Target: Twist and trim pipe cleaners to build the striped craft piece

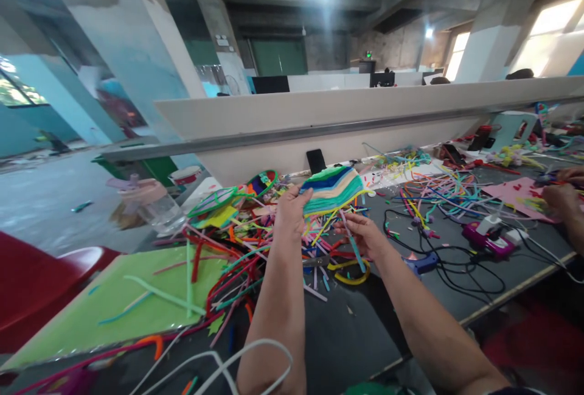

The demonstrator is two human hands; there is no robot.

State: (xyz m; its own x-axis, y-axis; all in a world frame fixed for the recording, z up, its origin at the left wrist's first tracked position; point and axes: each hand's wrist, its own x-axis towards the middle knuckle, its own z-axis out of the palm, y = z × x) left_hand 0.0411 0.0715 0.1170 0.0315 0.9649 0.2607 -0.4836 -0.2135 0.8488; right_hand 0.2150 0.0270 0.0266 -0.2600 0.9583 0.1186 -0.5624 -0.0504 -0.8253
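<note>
My left hand (292, 209) is closed on the left end of a striped panel made of pipe cleaners (335, 188), in green, blue, cream and teal bands. It is held up above the cluttered table. A yellow pipe cleaner (340, 207) runs along its lower edge and sticks out at the right. Just below that edge, my right hand (365, 235) has its fingers closed around a thin lavender-and-teal strip (353, 244), probably a pipe cleaner. Under the hands lie yellow-handled scissors (351, 277), among loose pipe cleaner pieces.
A blue glue gun (420, 263) and a purple power strip (488, 240) with black cables lie to the right. Another person's hand (563, 197) is at the far right. On the left are a water bottle (152, 203) and a green sheet (159, 291). A phone (316, 161) leans against the divider.
</note>
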